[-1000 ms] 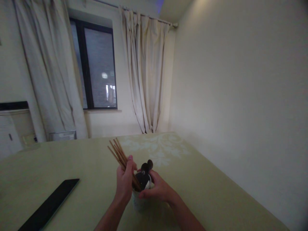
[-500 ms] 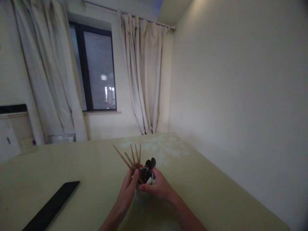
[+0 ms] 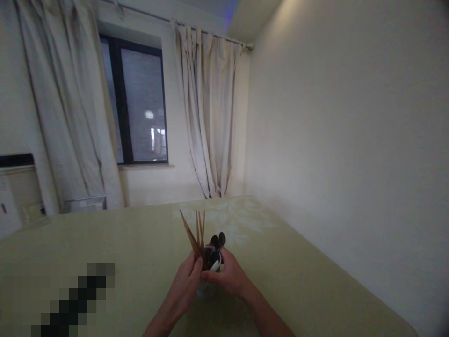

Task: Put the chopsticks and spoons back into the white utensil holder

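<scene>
A light-coloured cup (image 3: 206, 286) stands on the table between my hands. Several wooden chopsticks (image 3: 199, 231) lean out of its left side, and two dark spoons (image 3: 218, 240) stick up at the back right. A small white piece (image 3: 215, 266), of a kind I cannot make out, shows inside the rim. My left hand (image 3: 187, 276) is closed around the lower part of the chopsticks at the cup's left edge; its fingertips are partly hidden. With thumb in front and fingers behind, my right hand (image 3: 229, 274) grips the cup's rim from the right.
The pale green table (image 3: 140, 262) has a leaf pattern near its far corner. A long dark flat object (image 3: 72, 306), pixelated now, lies at the lower left. A wall (image 3: 333, 140) borders the table's right side; curtains (image 3: 213, 112) and a window (image 3: 145, 103) are behind.
The chopsticks have drawn closer together and stand more upright, the leftmost having swung right. My left hand has shifted slightly with them. My right hand keeps its hold on the cup.
</scene>
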{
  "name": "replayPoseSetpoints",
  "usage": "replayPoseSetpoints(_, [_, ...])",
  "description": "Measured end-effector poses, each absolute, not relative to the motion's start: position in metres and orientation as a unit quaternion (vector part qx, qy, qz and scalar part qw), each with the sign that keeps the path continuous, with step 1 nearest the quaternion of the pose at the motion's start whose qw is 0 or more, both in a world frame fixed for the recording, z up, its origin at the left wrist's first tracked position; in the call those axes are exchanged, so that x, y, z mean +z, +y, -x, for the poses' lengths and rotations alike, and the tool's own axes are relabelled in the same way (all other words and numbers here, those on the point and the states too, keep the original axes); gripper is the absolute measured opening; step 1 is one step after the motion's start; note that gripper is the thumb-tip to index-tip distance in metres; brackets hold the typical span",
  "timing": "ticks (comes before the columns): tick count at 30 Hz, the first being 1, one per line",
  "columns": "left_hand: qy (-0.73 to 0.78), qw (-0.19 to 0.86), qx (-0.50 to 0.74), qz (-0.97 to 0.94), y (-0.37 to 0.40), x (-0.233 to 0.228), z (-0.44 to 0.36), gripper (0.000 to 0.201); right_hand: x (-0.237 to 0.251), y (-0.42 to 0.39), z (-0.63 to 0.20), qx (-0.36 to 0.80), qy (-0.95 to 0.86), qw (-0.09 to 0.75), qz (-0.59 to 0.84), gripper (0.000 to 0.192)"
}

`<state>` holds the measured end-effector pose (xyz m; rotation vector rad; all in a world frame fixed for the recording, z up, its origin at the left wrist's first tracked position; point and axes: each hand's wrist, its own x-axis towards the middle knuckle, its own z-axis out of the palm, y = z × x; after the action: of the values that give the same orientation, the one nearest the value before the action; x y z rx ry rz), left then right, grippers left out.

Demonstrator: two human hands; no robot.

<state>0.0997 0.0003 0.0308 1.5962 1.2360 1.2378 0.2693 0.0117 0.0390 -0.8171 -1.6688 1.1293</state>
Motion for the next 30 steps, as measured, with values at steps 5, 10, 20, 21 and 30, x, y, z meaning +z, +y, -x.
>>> replayPoseSetpoints(5, [0.462,0.400,0.495,-0.618,-0.006,0.031,-0.101,0.066,0.040,0.012,-0.270,0.462,-0.675,0.464,0.340,0.068])
replayPoseSetpoints(10, [0.498,0.389,0.504,-0.589,-0.002,0.006,-0.093,0.083,0.038,0.019,-0.277,0.434,-0.660,0.492,0.365,0.065])
replayPoseSetpoints(20, [0.541,0.357,0.457,-0.610,-0.006,-0.008,-0.089,0.073,0.028,0.057,-0.327,0.209,-0.504,0.590,0.595,0.060])
replayPoseSetpoints(21, [0.544,0.355,0.452,-0.611,-0.007,-0.008,-0.090,0.073,0.027,0.060,-0.333,0.175,-0.479,0.590,0.626,0.062])
replayPoseSetpoints(30, [0.555,0.365,0.418,-0.620,-0.006,-0.012,-0.090,0.073,0.032,0.069,-0.365,0.023,-0.316,0.557,0.768,0.076])
